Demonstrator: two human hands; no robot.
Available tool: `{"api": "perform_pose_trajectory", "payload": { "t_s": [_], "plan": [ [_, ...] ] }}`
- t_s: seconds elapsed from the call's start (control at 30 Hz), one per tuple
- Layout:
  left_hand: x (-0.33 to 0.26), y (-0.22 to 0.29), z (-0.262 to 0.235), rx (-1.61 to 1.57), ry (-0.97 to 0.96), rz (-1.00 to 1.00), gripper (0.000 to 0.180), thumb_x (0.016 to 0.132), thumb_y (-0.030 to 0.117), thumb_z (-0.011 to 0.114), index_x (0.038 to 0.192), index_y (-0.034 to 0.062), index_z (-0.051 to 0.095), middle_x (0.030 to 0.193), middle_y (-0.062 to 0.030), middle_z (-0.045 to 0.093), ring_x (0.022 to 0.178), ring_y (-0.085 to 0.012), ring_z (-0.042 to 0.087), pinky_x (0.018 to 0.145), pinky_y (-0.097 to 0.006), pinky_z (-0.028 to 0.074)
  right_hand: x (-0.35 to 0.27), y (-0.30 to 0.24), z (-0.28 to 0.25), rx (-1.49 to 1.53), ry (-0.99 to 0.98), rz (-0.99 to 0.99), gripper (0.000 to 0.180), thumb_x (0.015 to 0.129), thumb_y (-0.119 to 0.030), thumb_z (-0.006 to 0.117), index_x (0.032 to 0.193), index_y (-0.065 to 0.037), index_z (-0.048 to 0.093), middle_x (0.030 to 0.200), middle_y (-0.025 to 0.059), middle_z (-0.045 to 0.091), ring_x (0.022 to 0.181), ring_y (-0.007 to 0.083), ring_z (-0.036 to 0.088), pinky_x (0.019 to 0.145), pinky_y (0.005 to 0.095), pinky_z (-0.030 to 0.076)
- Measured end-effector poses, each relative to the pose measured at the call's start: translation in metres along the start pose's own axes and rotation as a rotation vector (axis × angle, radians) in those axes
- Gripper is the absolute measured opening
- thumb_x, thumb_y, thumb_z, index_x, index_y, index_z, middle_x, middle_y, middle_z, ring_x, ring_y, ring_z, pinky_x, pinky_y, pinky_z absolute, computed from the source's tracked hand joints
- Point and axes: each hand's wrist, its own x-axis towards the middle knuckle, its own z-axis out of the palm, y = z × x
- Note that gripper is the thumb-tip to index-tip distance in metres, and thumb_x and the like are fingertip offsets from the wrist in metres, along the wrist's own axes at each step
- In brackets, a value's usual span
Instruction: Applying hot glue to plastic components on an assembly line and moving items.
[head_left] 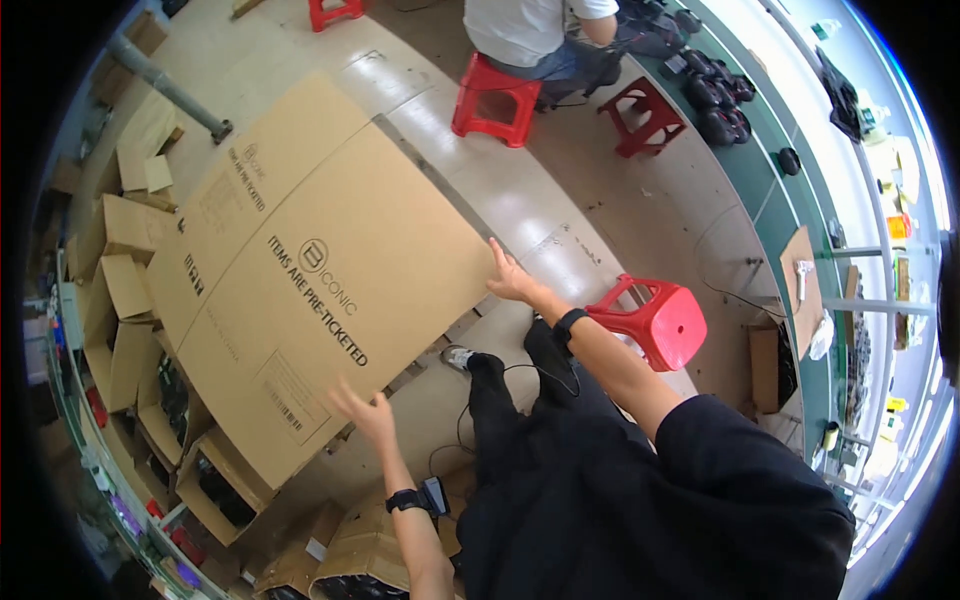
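A large flattened cardboard carton [330, 215] with dark printing lies tilted across the left and middle of the view, on what looks like a wooden pallet. My right hand [512, 280] is at the carton's right corner, its fingers stretched out and touching the edge. Over the near edge, close to a printed label panel, my left hand [368, 415] has its fingers spread and slightly blurred. Whether the left fingertips touch the board, I cannot tell. Dark bands circle both wrists, and a small grey device is beside the left one.
A red stool [672, 325] stands right of my legs. Beyond, a person sits on another red stool [500, 100] beside a green workbench [765, 190] holding dark rounded items. Open cartons [220, 485] crowd the left; a thin cable [462, 420] trails near my feet. A grey pole [170, 85] slants at far left.
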Motion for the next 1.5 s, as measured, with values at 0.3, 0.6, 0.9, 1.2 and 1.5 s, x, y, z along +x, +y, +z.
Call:
{"api": "perform_pose_trajectory", "payload": {
  "t_s": [0.3, 0.6, 0.9, 1.2, 1.5],
  "plan": [
    [-0.031, 0.017, 0.047, 0.363, -0.378, 0.257, 0.102, 0.071, 0.004, 0.076, 0.161, 0.0225, 0.031, 0.167, -0.0248, 0.015, 0.151, -0.0468, 0.021, 0.122, -0.057, 0.025, -0.107, 0.145, -0.067, 0.028, -0.530, 0.172, 0.058, 0.087, -0.021, 0.059, 0.144, -0.018, 0.054, 0.106, 0.0147, 0.075, 0.079, 0.0269, 0.074, 0.063, 0.0412, 0.062],
    [-0.021, 0.050, 0.048, 0.330, -0.507, 0.097, 0.089, 0.078, 0.017, 0.075, 0.158, 0.0287, 0.038, 0.160, -0.0372, 0.022, 0.149, -0.0507, 0.025, 0.119, -0.057, 0.029, -0.209, 0.296, -0.260, 0.036, -0.043, 0.353, 0.041, 0.085, -0.019, 0.054, 0.119, -0.019, 0.076, 0.103, 0.0099, 0.078, 0.091, 0.0290, 0.075, 0.082, 0.0411, 0.062],
    [-0.049, 0.183, 0.141, -0.174, -0.722, 0.145, 0.046, 0.083, 0.006, 0.072, 0.126, 0.0134, 0.058, 0.110, -0.0195, 0.052, 0.096, -0.0298, 0.049, 0.080, -0.039, 0.043, -0.297, 0.390, -0.207, 0.373, -0.038, 0.433, 0.039, 0.082, -0.018, 0.052, 0.109, -0.021, 0.080, 0.086, 0.0063, 0.077, 0.072, 0.0193, 0.073, 0.067, 0.0366, 0.061],
    [-0.053, 0.369, 0.316, -0.095, -1.384, 0.300, 0.036, 0.087, -0.002, 0.062, 0.123, -0.0005, 0.062, 0.098, -0.0142, 0.072, 0.081, -0.0234, 0.071, 0.072, -0.037, 0.060, -0.312, 0.400, -0.137, 0.556, 0.068, 0.646, 0.031, 0.087, -0.020, 0.059, 0.113, -0.017, 0.076, 0.104, 0.0099, 0.076, 0.091, 0.0259, 0.075, 0.071, 0.0385, 0.061],
    [-0.113, 0.655, 0.478, -0.084, -1.341, 0.908, 0.019, 0.090, 0.004, 0.063, 0.104, -0.0001, 0.073, 0.087, -0.0122, 0.076, 0.081, -0.0181, 0.073, 0.075, -0.033, 0.058, -0.314, 0.460, -0.187, 1.330, 0.655, 0.919, 0.030, 0.104, -0.027, 0.053, 0.121, -0.007, 0.068, 0.089, 0.0118, 0.074, 0.071, 0.0208, 0.073, 0.059, 0.0355, 0.059]
  ]
}}
